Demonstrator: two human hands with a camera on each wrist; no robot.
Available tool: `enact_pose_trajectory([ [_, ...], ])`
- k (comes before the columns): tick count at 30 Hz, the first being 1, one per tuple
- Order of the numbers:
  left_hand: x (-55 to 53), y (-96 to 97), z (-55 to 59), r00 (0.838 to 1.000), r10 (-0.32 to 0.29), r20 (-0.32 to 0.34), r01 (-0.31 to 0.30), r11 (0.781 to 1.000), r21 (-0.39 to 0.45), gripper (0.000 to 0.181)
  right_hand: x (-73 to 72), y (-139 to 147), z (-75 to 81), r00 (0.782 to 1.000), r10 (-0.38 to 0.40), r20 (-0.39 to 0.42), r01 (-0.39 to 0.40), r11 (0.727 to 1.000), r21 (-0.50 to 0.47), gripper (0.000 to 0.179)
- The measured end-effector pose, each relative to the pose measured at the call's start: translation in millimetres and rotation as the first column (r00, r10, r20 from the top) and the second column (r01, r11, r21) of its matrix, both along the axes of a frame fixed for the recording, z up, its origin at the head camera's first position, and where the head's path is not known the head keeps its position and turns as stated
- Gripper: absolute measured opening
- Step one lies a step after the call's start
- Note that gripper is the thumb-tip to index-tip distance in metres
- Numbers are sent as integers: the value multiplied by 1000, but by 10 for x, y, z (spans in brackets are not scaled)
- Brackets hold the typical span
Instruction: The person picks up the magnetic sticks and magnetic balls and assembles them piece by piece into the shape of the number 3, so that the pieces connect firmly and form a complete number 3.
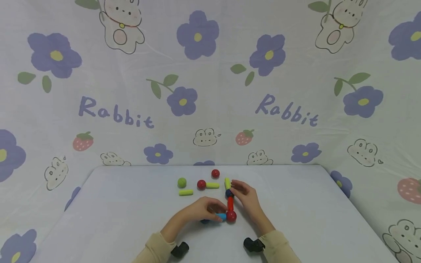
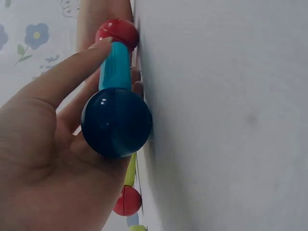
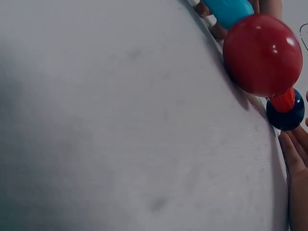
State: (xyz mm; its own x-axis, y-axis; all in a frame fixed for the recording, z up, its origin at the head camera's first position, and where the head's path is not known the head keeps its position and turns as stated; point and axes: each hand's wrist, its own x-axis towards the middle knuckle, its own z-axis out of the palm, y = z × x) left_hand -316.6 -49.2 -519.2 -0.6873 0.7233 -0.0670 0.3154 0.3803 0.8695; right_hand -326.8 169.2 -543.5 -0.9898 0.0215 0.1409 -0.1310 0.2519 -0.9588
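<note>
My left hand (image 1: 200,210) holds a light blue rod (image 2: 114,67) between thumb and fingers. One end of that rod meets a red ball (image 1: 231,216), and the other carries a dark blue ball (image 2: 116,123) near the palm. From the red ball a red rod (image 1: 230,204) runs away from me to a second dark blue ball (image 1: 228,193). Beyond this second ball stretches a yellow-green rod (image 1: 227,182), seemingly joined to it. My right hand (image 1: 247,197) grips at the second dark blue ball from the right, its fingertips beside the yellow-green rod. In the right wrist view, its fingers (image 3: 292,151) touch that ball.
Behind the hands on the white table (image 1: 115,212) lie a loose red ball (image 1: 215,173), a green ball (image 1: 182,182), a yellow-green rod (image 1: 186,192), and a red ball (image 1: 201,185) joined to another yellow-green rod (image 1: 212,185). A patterned cloth (image 1: 210,80) hangs behind.
</note>
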Motion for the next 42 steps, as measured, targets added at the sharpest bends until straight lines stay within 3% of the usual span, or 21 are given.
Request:
enact_pose_trajectory([
  [8,7,-70,-31,1000,-10,27,9,999,36,32,-137,-45,37,1000,-1,10,1,1000,24,41],
  [19,-16,-106,-86,998,-50,29,47,994,97,29,-344,-74,94,998,59,-16,-57,995,79,45],
  [26,-24,-134,-125,998,-47,47,42,993,110,28,-464,-159,192,992,113,56,-121,978,168,50],
  [33,-27,-148,-150,997,-56,46,50,991,124,28,-558,-239,263,977,192,89,-210,939,274,53],
  [42,-15,-152,-158,998,-41,44,36,992,121,27,-649,-282,359,950,287,127,-313,838,447,54],
])
